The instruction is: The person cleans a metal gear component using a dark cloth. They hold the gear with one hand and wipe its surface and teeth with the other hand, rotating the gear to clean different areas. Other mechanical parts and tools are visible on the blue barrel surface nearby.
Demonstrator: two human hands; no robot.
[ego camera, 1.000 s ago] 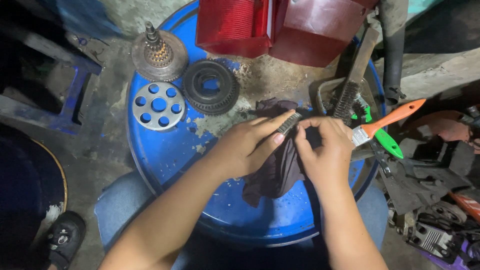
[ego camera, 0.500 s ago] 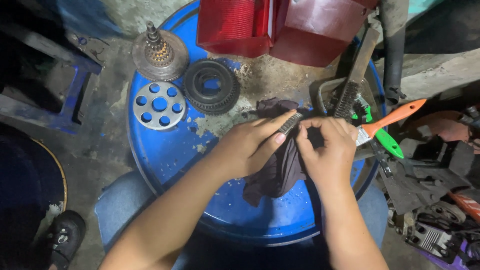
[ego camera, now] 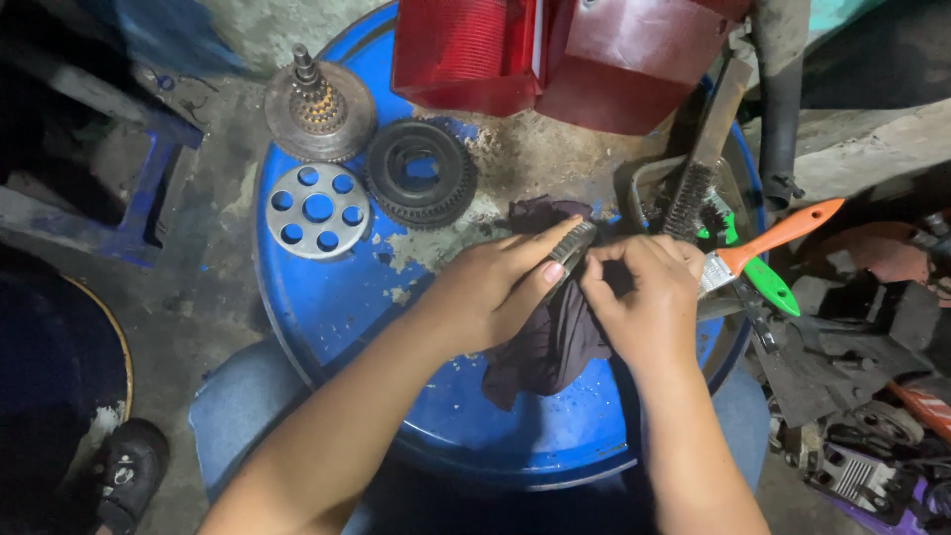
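My left hand grips a small round toothed metal part, its edge showing between thumb and fingers. My right hand pinches a dark cloth against that part from the right. The cloth hangs below both hands and lies on the blue drum lid. Most of the part is hidden by fingers and cloth.
On the lid lie a silver disc with holes, a black toothed ring, and a rusty hub with a shaft. A wire brush, an orange-handled brush, and a green handle lie at right. Red plastic covers sit behind.
Both hands stay in place at the part. The fingers have shifted slightly on the cloth.
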